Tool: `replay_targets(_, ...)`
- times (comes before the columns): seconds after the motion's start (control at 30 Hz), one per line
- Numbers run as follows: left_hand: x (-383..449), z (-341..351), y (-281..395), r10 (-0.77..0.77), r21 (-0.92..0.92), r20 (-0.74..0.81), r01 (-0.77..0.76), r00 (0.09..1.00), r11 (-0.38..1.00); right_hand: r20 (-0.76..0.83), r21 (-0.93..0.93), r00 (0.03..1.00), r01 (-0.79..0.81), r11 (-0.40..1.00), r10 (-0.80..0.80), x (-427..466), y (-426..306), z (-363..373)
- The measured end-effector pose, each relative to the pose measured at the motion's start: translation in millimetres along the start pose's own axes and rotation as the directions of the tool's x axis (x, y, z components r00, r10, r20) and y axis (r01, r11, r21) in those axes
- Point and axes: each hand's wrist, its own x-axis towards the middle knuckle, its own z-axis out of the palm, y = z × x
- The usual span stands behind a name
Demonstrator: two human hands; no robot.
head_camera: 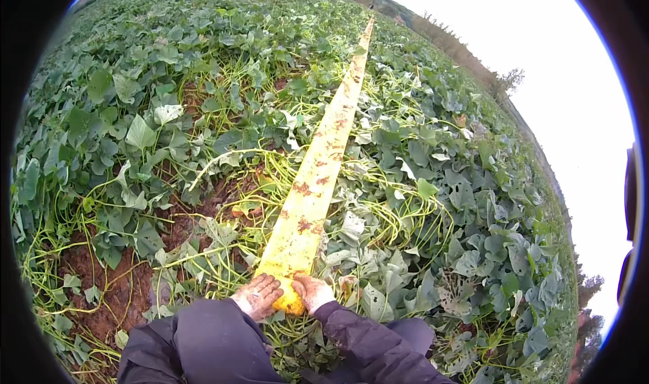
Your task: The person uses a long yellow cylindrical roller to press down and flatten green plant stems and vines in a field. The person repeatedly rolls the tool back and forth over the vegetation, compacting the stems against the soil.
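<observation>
A long, flat yellow plastic strip or hose point(317, 178), spotted with reddish-brown mud, stretches away over leafy vines, narrowing toward the far field. Its near end is bunched into a yellow roll or bundle point(288, 302) between my hands. My left hand point(259, 295), muddy, lies on the left side of this end with its fingers extended. On the right side, my right hand point(310, 290) grips the strip's edge, its fingers curled and partly hidden. Dark sleeves cover both my arms, and my knees show beneath them.
Dense sweet potato vines point(426, 125) with green leaves, some holed or pale, spread on both sides. Bare reddish soil point(109, 290) shows at the lower left. Tangled stems point(405, 209) lie right of the strip. Shrubs point(456, 42) line the field's far edge.
</observation>
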Motion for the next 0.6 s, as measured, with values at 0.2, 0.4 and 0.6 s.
replay_targets(0.2,28,-6,17,-0.079,0.137,0.076,0.068,0.994,0.988,0.053,0.045,0.995,-0.091,0.995,0.089,12,4,-13)
replay_targets(0.4,70,-28,-12,-0.081,-0.054,0.334,0.104,0.939,0.993,0.026,0.013,0.999,0.029,0.999,-0.029,1,-1,-36)
replay_targets(0.6,124,-66,-45,-0.105,-0.103,0.686,0.238,0.72,0.966,0.237,-0.199,0.97,0.107,0.974,-0.058,0,-54,-80)
